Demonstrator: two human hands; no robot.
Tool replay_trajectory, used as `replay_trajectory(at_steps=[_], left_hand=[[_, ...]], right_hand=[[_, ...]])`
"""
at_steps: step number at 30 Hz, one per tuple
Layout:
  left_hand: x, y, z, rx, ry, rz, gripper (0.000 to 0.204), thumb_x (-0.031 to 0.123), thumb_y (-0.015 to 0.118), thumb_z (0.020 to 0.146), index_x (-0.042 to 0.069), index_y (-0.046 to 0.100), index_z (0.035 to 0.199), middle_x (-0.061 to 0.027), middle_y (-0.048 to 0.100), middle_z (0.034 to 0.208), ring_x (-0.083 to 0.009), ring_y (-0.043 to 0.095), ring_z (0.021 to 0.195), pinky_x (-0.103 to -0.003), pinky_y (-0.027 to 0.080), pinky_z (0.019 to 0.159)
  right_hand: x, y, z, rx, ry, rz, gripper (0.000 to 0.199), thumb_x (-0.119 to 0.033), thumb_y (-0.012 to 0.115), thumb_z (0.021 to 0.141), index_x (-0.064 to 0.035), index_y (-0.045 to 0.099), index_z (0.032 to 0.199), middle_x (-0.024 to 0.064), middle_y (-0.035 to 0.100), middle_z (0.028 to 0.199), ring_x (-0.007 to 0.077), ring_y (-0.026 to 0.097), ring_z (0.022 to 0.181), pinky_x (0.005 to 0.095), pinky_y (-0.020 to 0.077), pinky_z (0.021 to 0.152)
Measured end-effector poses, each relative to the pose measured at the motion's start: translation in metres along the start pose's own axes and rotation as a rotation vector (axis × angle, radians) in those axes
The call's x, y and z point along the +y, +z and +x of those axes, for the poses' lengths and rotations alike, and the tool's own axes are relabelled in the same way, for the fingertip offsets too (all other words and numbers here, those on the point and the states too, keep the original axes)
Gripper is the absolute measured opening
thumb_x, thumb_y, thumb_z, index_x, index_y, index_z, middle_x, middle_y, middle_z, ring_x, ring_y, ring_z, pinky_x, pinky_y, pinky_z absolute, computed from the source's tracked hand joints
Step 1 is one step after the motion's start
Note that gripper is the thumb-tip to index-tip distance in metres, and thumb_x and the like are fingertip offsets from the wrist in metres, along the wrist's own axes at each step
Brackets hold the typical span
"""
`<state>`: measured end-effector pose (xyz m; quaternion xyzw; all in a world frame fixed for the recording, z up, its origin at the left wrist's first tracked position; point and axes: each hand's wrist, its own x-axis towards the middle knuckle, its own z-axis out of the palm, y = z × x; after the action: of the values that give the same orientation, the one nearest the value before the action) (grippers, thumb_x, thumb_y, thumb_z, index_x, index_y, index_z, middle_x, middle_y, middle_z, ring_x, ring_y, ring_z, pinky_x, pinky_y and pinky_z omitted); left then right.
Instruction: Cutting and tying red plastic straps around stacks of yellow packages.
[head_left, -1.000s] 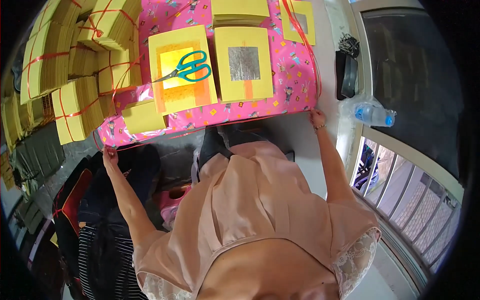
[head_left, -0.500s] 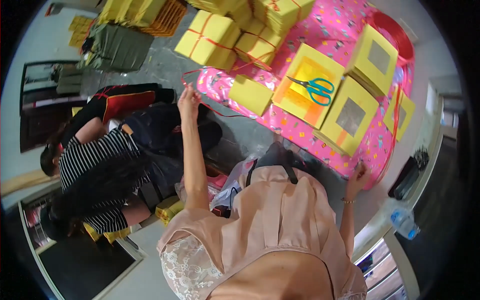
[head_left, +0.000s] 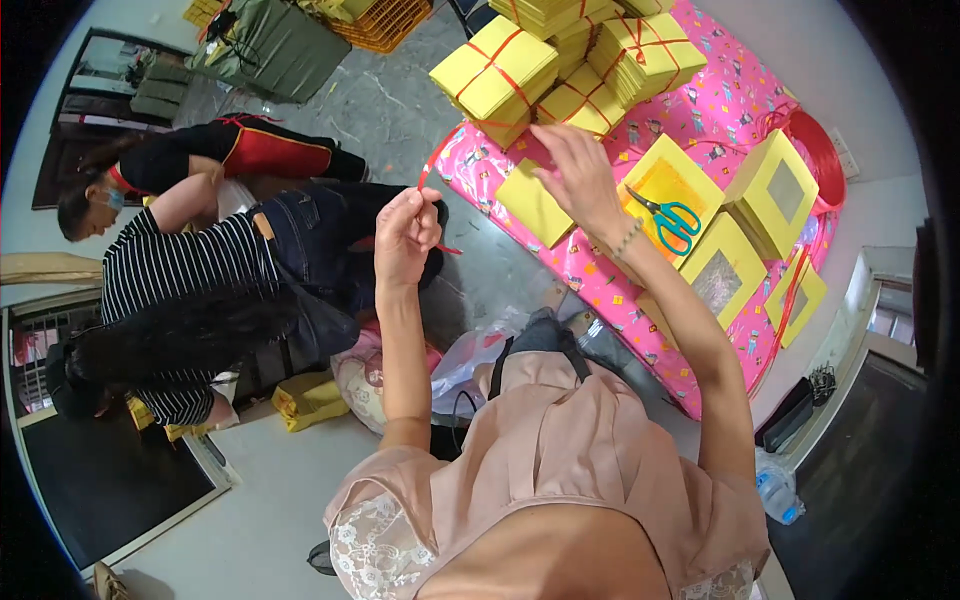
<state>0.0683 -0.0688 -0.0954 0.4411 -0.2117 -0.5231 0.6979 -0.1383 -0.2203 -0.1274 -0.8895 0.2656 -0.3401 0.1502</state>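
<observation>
My left hand (head_left: 408, 235) is closed in a pinch on a red ribbon (head_left: 428, 170), and a short tail of it sticks out below the fist. From that pinch the ribbon rises toward a tied bundle of yellow paper (head_left: 492, 70) at the table's far left corner. Over the table, my right hand (head_left: 580, 182) has its fingers apart near the bundle's lower edge. Whether its fingertips touch the ribbon I cannot tell. Under that hand lies a flat yellow piece (head_left: 530, 200). Scissors with teal handles (head_left: 672, 225) rest on an orange-and-yellow stack beside my right wrist.
More tied yellow bundles (head_left: 650, 60) crowd the far end of the pink patterned table cover (head_left: 560, 262). Yellow stacks with grey windows (head_left: 785, 190) and a red ribbon roll (head_left: 825, 165) stand at right. Two people bend over at left, one in a striped shirt (head_left: 185, 265).
My right hand has come up from the table's near right edge to beside the tied bundle. My left hand, still pinching the ribbon, sits lower and farther right in view. The view has shifted.
</observation>
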Motion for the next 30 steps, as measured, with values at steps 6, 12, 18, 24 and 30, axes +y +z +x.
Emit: replay_trajectory(at_steps=[6, 12, 18, 24, 30], left_hand=[[0.018, -0.007, -0.012, -0.241, -0.042, -0.158, 0.021, 0.018, 0.049, 0.085, -0.001, 0.057, 0.083, 0.0012, 0.040, 0.054, -0.0056, 0.031, 0.041, -0.020, 0.026, 0.039], [0.006, -0.060, 0.007, 0.069, -0.049, -0.291, 0.018, 0.017, 0.048, 0.086, 0.003, 0.058, 0.086, 0.0050, 0.032, 0.050, -0.0044, 0.023, 0.039, -0.020, 0.017, 0.034], [-0.042, -0.114, 0.036, 0.364, -0.083, -0.174, 0.016, 0.020, 0.054, 0.085, 0.005, 0.059, 0.087, 0.0059, 0.032, 0.050, -0.0040, 0.022, 0.038, -0.020, 0.016, 0.034], [-0.096, -0.159, 0.084, 0.647, -0.097, 0.067, 0.016, 0.017, 0.051, 0.085, 0.004, 0.058, 0.091, 0.0049, 0.034, 0.051, -0.0044, 0.024, 0.038, -0.020, 0.018, 0.036], [-0.130, -0.176, 0.138, 0.708, -0.210, 0.247, 0.017, 0.016, 0.046, 0.085, 0.004, 0.058, 0.087, 0.0024, 0.039, 0.053, -0.0057, 0.029, 0.037, -0.021, 0.021, 0.033]], right_hand=[[-0.003, 0.030, 0.028, 0.011, -0.204, 0.072, 0.040, -0.021, 0.056, 0.083, -0.0066, 0.048, 0.119, 0.0081, 0.054, 0.114, 0.0261, 0.047, 0.113, 0.0403, 0.0297, 0.098], [0.019, -0.002, 0.014, -0.292, 0.025, 0.255, 0.014, -0.017, 0.051, 0.087, -0.0051, 0.058, 0.092, 0.0097, 0.061, 0.085, 0.0236, 0.058, 0.079, 0.0325, 0.0422, 0.070], [0.016, -0.066, 0.007, -0.193, -0.045, -0.027, 0.014, -0.019, 0.055, 0.085, -0.0054, 0.056, 0.084, 0.0080, 0.054, 0.073, 0.0260, 0.054, 0.068, 0.0366, 0.0417, 0.059], [-0.055, -0.057, -0.052, -0.230, 0.048, -0.029, 0.012, -0.016, 0.060, 0.080, -0.0060, 0.056, 0.083, 0.0085, 0.050, 0.074, 0.0249, 0.053, 0.068, 0.0359, 0.0411, 0.058], [-0.074, 0.020, -0.133, -0.336, 0.171, 0.031, 0.015, -0.010, 0.057, 0.076, -0.0060, 0.058, 0.091, 0.0078, 0.048, 0.077, 0.0234, 0.055, 0.072, 0.0354, 0.0439, 0.060]])
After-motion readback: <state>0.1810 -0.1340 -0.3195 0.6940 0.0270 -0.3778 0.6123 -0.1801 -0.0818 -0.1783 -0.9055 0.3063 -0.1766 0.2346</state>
